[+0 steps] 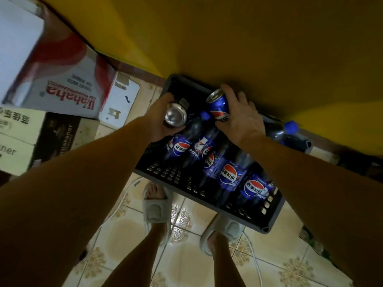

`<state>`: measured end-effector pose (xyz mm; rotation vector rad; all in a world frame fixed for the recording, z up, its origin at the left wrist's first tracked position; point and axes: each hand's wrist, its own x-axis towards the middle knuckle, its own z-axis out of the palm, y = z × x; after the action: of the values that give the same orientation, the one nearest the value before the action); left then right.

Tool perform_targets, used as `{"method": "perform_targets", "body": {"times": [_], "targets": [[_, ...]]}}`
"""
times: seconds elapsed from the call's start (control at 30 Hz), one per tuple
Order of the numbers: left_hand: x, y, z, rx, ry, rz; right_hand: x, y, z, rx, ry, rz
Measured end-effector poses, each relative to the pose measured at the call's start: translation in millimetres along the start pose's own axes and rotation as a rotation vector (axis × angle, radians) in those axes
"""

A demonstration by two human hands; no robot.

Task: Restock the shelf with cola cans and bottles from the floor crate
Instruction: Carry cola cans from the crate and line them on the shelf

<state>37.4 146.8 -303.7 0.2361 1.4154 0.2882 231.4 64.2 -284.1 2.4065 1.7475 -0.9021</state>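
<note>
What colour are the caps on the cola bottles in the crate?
Blue: the bottle cap in the black crate shows it clearly in the head view.

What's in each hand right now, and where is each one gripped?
Each hand holds a cola can above the crate. The left hand wraps the side of one can; the right hand grips the other can around its body.

can in my right hand: blue, red-white-blue logo
can in my left hand: silver base
crate: dark grey, slotted
bottles: blue labels, blue caps
floor tiles: cream, brown floral motifs
slippers: pale grey
</note>
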Motion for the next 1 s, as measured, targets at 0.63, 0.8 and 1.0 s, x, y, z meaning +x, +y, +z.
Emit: {"method": "perform_targets", "body": {"times": [0.63,0.8,1.0], "targets": [[-436,12,-71,-0.729,-0.756,-0.102,-309,-197,-239,1.639,-0.265,0.640],[-516,33,-92,-0.527,-0.839,0.098,-350,-234,-290,1.798,-0.269,0.466],[-579,45,-89,-0.207,-0.507,0.340,-363,-265,-337,1.497,-0.307,0.139]]}}
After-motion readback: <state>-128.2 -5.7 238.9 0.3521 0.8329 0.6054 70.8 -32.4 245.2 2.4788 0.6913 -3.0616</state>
